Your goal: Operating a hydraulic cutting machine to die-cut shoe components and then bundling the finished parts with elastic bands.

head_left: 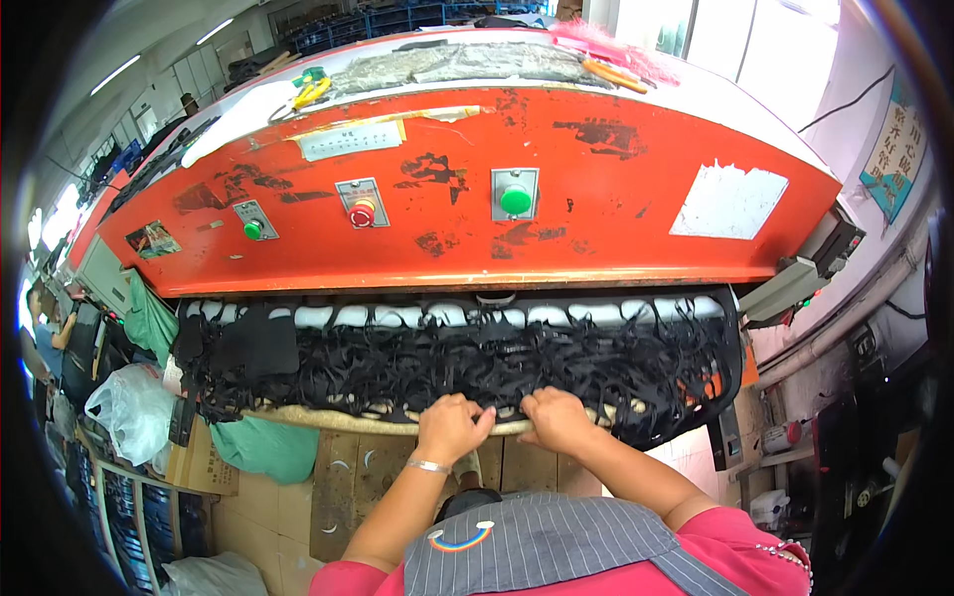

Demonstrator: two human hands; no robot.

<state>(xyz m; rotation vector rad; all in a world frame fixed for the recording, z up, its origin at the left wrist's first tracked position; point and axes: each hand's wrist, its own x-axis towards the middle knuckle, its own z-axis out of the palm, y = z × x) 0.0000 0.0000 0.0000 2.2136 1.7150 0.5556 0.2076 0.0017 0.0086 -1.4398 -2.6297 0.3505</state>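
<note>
A tangled heap of black cut strips (427, 358) lies across the bed of a red press. Along its front runs the tan edge (348, 422) of a board. My left hand (452, 429) is closed over this edge near the middle, its thumb pointing to the right. Just to the right, my right hand (558, 419) is curled over the same edge, with fingertips against the black strips. The undersides of both hands are hidden. A row of white rounded shapes (430, 316) shows behind the strips, and a flat black piece (260, 343) lies at the left.
The press's red front (616, 223) rises beyond the bed, carrying a red button (362, 213) and a large green button (515, 201). Yellow-handled cutters (312, 92) lie on top. Plastic bags (132, 412) and a green cloth (266, 449) are at the left. A wooden platform (373, 472) is below.
</note>
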